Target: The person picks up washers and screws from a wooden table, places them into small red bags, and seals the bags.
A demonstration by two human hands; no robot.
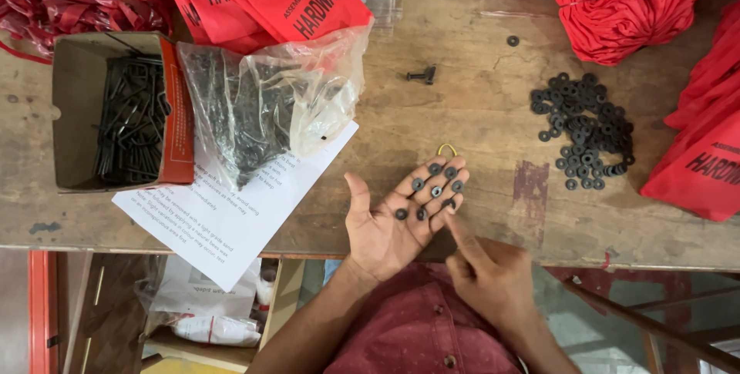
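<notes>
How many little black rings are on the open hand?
8 washers lie on the open left hand: six on the fingers, two nearer the palm. The right hand points at them; a finger may hide more.

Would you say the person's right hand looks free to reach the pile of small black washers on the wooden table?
Probably yes: the right hand holds nothing, only its forefinger touching the left palm, and bare wooden table lies between it and the pile of small black washers.

Matt black washers (583, 131) lie on rough worn wood table (462, 120); glossy plastic bag (270, 97).
</notes>
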